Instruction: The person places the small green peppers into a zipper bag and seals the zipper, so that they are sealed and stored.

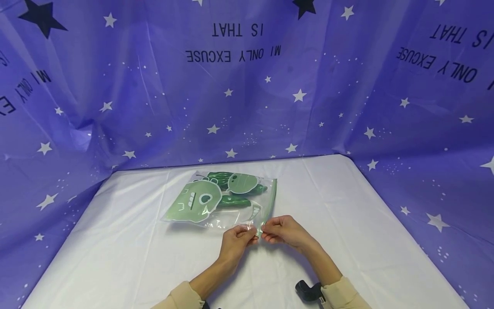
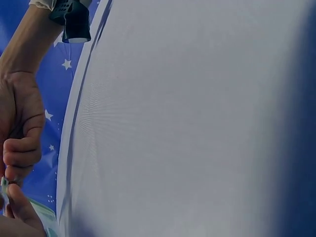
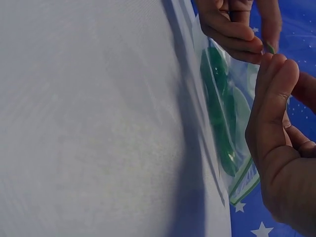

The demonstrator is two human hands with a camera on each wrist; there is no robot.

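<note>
A clear zip bag (image 1: 227,216) with green cartoon faces printed on it lies on the white table, its green zip edge (image 1: 272,197) toward the right. Inside are several dark green, cucumber-like things (image 1: 236,201), partly hidden by the print. My left hand (image 1: 236,244) pinches the bag's near corner beside the zip. Just to its right, my right hand (image 1: 287,232) pinches the near end of the zip, where a small pale piece shows, perhaps the slider. In the right wrist view, the fingers of my right hand (image 3: 276,128) meet the left hand's near the green strip.
A white cloth (image 1: 347,231) covers the table. Purple sheets (image 1: 247,103) with stars and lettering hang behind it and at both sides. A black device (image 1: 307,292) is strapped at my right wrist.
</note>
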